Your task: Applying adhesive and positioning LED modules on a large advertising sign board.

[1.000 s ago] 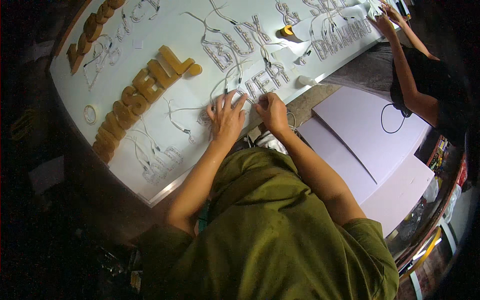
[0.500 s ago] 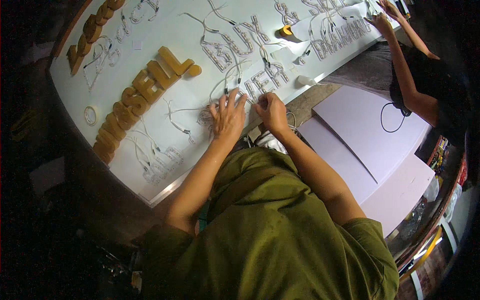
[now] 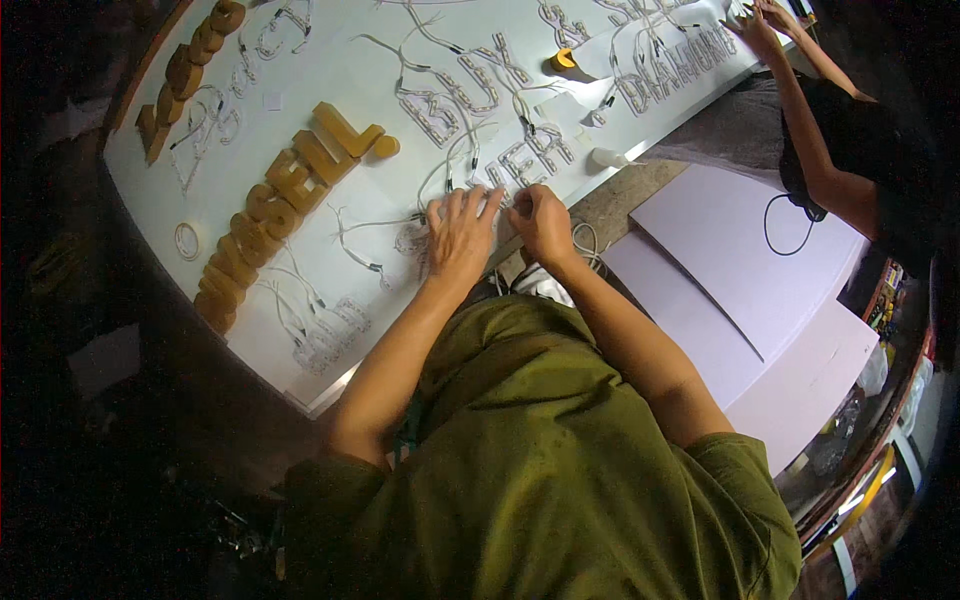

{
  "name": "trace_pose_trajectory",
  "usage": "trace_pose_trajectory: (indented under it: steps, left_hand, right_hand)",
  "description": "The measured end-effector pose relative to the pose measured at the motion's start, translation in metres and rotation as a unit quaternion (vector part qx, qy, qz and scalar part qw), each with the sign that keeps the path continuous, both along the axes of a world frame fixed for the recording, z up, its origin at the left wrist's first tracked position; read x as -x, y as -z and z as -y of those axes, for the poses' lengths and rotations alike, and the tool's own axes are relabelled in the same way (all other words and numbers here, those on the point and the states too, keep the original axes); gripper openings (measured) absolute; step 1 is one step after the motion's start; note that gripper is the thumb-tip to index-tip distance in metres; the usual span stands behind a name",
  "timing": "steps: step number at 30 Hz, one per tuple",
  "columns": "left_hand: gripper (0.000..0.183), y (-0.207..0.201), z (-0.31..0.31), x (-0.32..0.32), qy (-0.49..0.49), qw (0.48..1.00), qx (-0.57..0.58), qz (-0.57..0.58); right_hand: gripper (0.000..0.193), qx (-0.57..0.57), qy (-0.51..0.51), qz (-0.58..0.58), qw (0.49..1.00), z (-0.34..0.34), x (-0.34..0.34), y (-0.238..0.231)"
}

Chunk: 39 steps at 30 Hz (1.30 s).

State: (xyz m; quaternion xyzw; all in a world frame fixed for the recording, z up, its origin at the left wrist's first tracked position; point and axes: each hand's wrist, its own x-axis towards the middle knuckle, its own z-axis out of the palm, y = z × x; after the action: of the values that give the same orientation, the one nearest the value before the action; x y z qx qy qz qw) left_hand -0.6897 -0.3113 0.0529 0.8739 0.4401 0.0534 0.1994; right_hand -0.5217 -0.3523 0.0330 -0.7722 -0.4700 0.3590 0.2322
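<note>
My left hand (image 3: 462, 235) rests palm down at the near edge of the white table (image 3: 385, 185), its fingers stretched out over a row of clear letter shapes (image 3: 548, 148) lined with small lights. Close beside it, my right hand (image 3: 543, 228) has thumb and fingers pinched together at the lower edge of the same row. What lies between those fingertips is hidden. Thin white wires (image 3: 452, 165) run from the letter shapes just beyond my left fingers. More wired letter shapes (image 3: 432, 115) lie farther back.
Thick golden-brown letters (image 3: 292, 188) stand in a row at the left. A tape roll (image 3: 196, 246) lies near them. Right of my hands are a small white bottle (image 3: 608, 159) and a yellow round object (image 3: 563, 60). A co-worker's hands (image 3: 755, 35) work at far right; pale boards (image 3: 745, 250) lean below.
The whole view has shifted slightly. My left fingers have drawn a little closer together, while my right hand keeps its pinch in nearly the same place.
</note>
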Motion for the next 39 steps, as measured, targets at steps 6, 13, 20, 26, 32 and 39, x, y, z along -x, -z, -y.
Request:
trace_pose_trajectory:
  steps: [6,13,20,26,32,39]
  left_hand:
    - [0.061,0.001,0.001,-0.002,0.021,0.999,-0.011,-0.036]
    - [0.058,0.004,-0.003,0.001,0.052,0.997,-0.018,-0.045]
    - [0.060,0.003,-0.007,0.003,0.068,0.996,-0.008,-0.055]
    - [0.060,0.002,-0.007,0.002,0.072,0.996,-0.014,-0.056]
    - [0.060,-0.001,-0.006,0.003,0.076,0.994,-0.018,-0.077]
    - [0.067,-0.006,-0.007,0.005,0.086,0.991,0.015,-0.103]
  right_hand:
    - [0.030,0.006,0.015,-0.016,1.000,0.001,0.001,-0.001]
    - [0.031,-0.030,0.002,-0.012,0.999,0.005,-0.008,0.000]
    - [0.020,-0.019,0.235,-0.019,0.972,0.025,-0.060,-0.021]
    - [0.055,-0.063,0.254,0.035,0.965,0.015,-0.112,-0.014]
    - [0.065,-0.130,0.166,0.065,0.975,-0.004,-0.124,-0.008]
    - [0.050,-0.129,0.076,0.090,0.985,-0.013,-0.132,0.003]
